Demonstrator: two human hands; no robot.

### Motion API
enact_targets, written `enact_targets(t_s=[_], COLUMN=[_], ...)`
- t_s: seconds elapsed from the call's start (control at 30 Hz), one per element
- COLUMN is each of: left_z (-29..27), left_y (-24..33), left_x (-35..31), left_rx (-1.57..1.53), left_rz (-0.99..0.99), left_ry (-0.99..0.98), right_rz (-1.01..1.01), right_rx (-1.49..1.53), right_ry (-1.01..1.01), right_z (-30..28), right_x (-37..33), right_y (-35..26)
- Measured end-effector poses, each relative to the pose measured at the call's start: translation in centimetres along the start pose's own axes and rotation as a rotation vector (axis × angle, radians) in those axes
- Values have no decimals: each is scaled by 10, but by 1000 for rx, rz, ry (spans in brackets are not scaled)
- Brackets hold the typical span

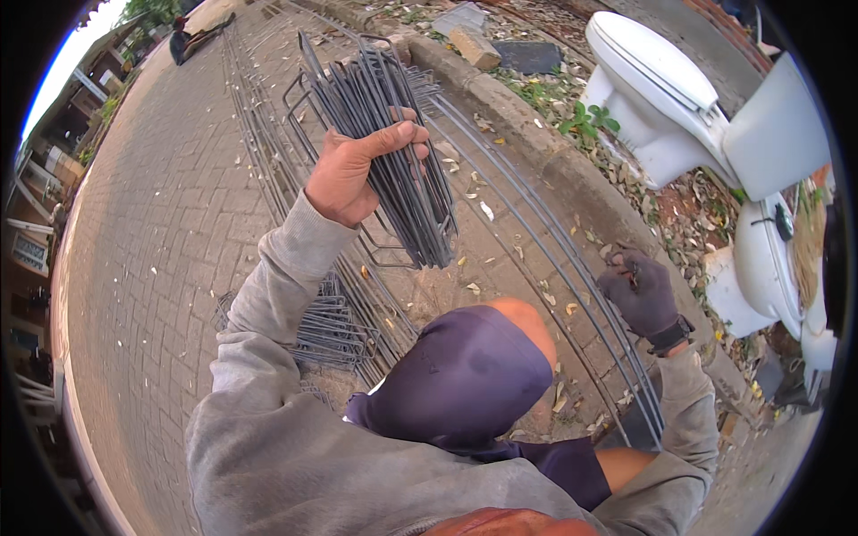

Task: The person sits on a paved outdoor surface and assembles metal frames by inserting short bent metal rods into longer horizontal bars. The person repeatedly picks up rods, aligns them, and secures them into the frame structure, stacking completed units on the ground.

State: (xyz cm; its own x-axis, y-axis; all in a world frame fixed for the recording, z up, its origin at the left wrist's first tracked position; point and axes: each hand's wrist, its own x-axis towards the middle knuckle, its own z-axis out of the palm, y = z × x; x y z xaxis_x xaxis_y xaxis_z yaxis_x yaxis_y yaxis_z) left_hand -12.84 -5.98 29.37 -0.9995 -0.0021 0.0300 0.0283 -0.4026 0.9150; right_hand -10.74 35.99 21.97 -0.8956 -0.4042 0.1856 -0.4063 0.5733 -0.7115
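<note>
My bare left hand (pixel 353 170) is wrapped round a thick bundle of rebar stirrups (pixel 416 205), grey steel rods bent into rectangles. The bundle is held up over the paving, slanting from upper left to lower right. My right hand (pixel 642 295), in a dark glove with a watch at the wrist, is curled closed just right of some long steel bars (pixel 550 246). Whatever it may hold is too small to make out. More stirrups (pixel 331 326) lie heaped on the ground below my left forearm.
Long thin rods (pixel 255 125) run along the brick paving (pixel 170 196) on the left. A concrete kerb (pixel 572 179) borders the right side. Beyond it stand white toilets (pixel 657 62), with a brick block (pixel 474 47) and leaf litter. A person (pixel 181 40) sits far off at upper left.
</note>
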Motion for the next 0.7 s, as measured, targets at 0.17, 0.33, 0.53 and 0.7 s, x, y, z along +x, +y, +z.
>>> enact_targets(t_s=[0.17,0.33,0.53,0.7], left_z=[150,309,387,332], left_y=[-46,-114,-230,-294], left_x=[53,10,-122,-169], left_rx=[-91,103,681,1025], left_rz=[-238,-586,-613,-314], left_ry=[-451,-903,-1939,-2555], right_rz=[298,312,554,1215], right_rx=[288,49,-340,23], right_ry=[225,715,1315,1110], right_z=[-69,-106,-106,-32], right_x=[-41,-141,-329,-475], right_y=[-69,-92,-106,-74])
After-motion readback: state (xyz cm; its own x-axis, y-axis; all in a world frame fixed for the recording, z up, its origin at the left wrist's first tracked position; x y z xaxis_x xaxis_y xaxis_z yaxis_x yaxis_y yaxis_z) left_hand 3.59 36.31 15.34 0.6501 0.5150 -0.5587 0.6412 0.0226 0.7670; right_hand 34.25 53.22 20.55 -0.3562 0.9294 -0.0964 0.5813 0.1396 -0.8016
